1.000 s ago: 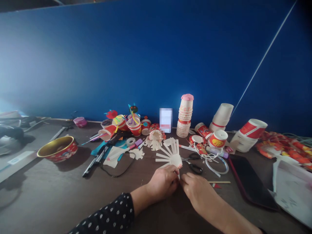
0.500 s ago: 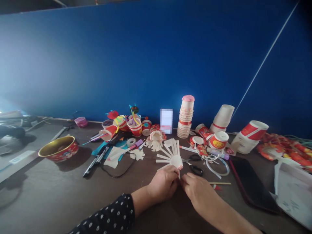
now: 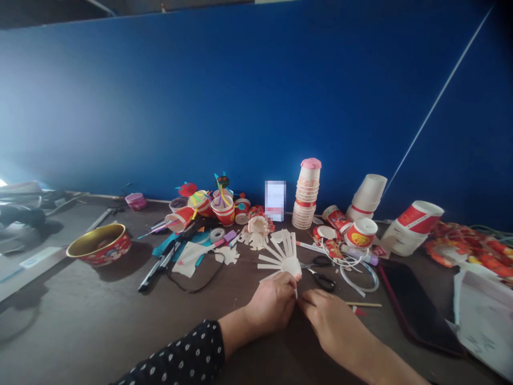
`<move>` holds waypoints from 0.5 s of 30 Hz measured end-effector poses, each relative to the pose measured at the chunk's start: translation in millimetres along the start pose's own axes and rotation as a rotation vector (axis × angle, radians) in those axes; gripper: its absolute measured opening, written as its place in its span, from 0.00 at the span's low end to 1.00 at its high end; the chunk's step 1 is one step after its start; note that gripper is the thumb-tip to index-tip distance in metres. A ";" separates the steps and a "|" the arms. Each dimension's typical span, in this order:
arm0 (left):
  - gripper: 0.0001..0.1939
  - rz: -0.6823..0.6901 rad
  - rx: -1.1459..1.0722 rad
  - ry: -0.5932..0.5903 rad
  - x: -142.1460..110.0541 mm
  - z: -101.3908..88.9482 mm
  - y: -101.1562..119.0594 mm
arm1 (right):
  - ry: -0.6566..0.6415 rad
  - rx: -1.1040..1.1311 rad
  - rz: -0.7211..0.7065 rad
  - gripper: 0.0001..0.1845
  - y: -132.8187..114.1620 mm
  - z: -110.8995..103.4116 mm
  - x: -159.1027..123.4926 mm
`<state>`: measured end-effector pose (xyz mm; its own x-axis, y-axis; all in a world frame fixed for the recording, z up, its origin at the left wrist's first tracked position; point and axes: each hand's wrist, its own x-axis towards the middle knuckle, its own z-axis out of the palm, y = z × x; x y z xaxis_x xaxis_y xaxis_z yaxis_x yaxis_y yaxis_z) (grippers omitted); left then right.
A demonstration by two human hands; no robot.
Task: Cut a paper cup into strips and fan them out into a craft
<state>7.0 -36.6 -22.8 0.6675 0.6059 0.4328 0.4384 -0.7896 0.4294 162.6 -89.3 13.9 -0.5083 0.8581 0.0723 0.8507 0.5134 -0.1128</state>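
Observation:
My left hand (image 3: 272, 306) and my right hand (image 3: 329, 319) meet low in the middle of the dark table (image 3: 100, 315), fingers curled and pinching the near side of a cut paper cup (image 3: 282, 255). The cup's wall is slit into several white strips that fan out flat away from me. Both hands are closed on its near strips. Black scissors (image 3: 319, 274) lie just right of the cup, and a thin wooden stick (image 3: 364, 305) lies beside my right hand.
A red and gold bowl (image 3: 99, 245) sits left. Pens, tape and decorated red cups (image 3: 208, 206) crowd the back middle. A stack of paper cups (image 3: 306, 193) and tipped cups (image 3: 404, 224) stand right. A black phone (image 3: 412, 305) and white paper (image 3: 481, 315) lie at right.
Both hands stay pinched on the cut cup and have shifted slightly; the view has tilted a little, so everything sits slightly lower and to the right.

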 end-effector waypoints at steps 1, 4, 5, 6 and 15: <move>0.06 0.000 0.004 -0.003 0.3 -0.3 0.5 | 0.000 -0.013 -0.004 0.16 -0.2 0.8 0.1; 0.07 -0.014 -0.001 -0.005 0.9 -1.3 1.9 | 0.015 -0.072 -0.030 0.15 -0.4 4.4 0.9; 0.07 -0.024 -0.010 -0.003 1.0 -1.6 2.1 | 0.021 -0.087 -0.042 0.14 -0.4 5.5 1.2; 0.08 -0.033 -0.022 -0.003 1.0 -2.0 2.2 | 0.027 -0.099 -0.051 0.14 -0.4 6.4 1.3; 0.11 -0.022 -0.136 0.017 -0.1 -5.2 2.0 | 0.032 -0.159 -0.066 0.13 -0.6 4.4 1.4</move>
<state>4.7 -37.7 -17.9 0.6477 0.6256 0.4348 0.3668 -0.7563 0.5417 160.8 -88.5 9.7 -0.5617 0.8205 0.1062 0.8271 0.5597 0.0508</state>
